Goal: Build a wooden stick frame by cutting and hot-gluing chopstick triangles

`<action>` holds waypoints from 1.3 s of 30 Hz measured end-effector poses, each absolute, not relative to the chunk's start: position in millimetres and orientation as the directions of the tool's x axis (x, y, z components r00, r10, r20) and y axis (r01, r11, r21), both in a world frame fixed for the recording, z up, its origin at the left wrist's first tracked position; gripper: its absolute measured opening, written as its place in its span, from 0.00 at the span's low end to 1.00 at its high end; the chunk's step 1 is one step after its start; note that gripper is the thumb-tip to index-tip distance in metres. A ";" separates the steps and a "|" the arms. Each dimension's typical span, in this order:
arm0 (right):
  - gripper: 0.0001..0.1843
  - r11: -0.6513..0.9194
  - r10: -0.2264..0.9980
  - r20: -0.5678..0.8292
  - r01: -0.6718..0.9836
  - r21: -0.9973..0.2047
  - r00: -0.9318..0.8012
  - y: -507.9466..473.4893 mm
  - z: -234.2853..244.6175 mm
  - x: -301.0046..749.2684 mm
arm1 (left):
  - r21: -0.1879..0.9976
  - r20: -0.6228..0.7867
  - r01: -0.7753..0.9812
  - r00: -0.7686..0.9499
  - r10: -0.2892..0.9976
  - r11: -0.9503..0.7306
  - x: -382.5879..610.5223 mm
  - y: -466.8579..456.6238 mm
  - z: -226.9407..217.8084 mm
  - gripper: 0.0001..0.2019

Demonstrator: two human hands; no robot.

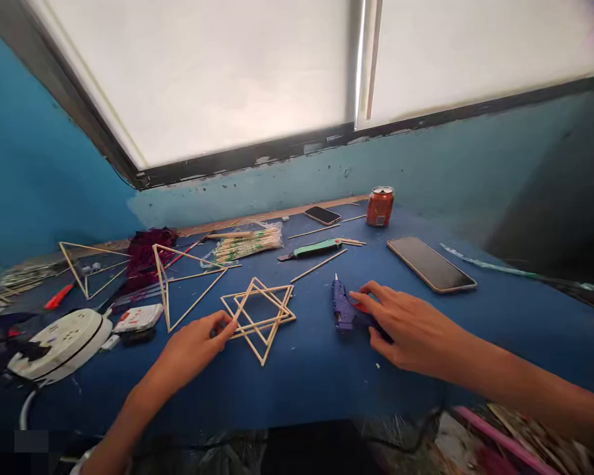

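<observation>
A six-pointed star of thin wooden sticks (pixel 271 322) lies on the blue tabletop, made of overlapping triangles. My left hand (pixel 198 346) pinches its left side between thumb and fingers. To the right, a purple hot glue gun (pixel 343 307) rests with its nozzle pointing away from me. My right hand (pixel 406 323) is curled around its handle, index fingertip at the red trigger; the palm side is partly hidden. Beyond the star lie a green utility knife (pixel 317 248) and a loose stick (pixel 319 265).
Two more stick frames (pixel 195 300) stand at left, near purple yarn (pixel 151 254) and a white power-strip reel (pixel 62 343). A bag of sticks (pixel 250 244), a small phone (pixel 323 215), a red can (pixel 380 206) and a larger phone (pixel 430 264) occupy the back and right.
</observation>
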State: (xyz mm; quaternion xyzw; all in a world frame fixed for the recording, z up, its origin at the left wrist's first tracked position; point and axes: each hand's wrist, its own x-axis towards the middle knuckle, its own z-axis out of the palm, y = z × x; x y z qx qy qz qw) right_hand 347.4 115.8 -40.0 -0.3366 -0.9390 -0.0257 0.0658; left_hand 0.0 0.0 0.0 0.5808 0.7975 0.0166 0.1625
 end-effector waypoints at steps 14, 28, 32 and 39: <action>0.19 0.664 0.693 0.230 0.729 0.163 -0.683 126.1 -56.0 361.8 | 0.222 0.351 0.881 0.327 0.877 -0.417 13.8 -28.4 -33.0 0.03; 0.21 0.685 0.724 0.193 0.658 -0.315 -0.662 118.4 -50.1 381.1 | 0.077 0.325 0.802 0.542 0.775 -0.593 -0.6 3.1 -36.6 0.17; 0.19 0.611 0.759 0.163 0.603 -0.514 -0.630 120.3 -40.0 371.5 | 0.052 0.378 0.814 0.521 0.765 -0.579 9.1 7.0 -37.0 0.15; 0.17 0.606 0.719 0.216 0.443 -0.661 -0.661 134.3 -23.4 338.6 | 0.012 0.461 0.890 0.399 0.793 -0.455 39.1 21.7 -45.5 0.10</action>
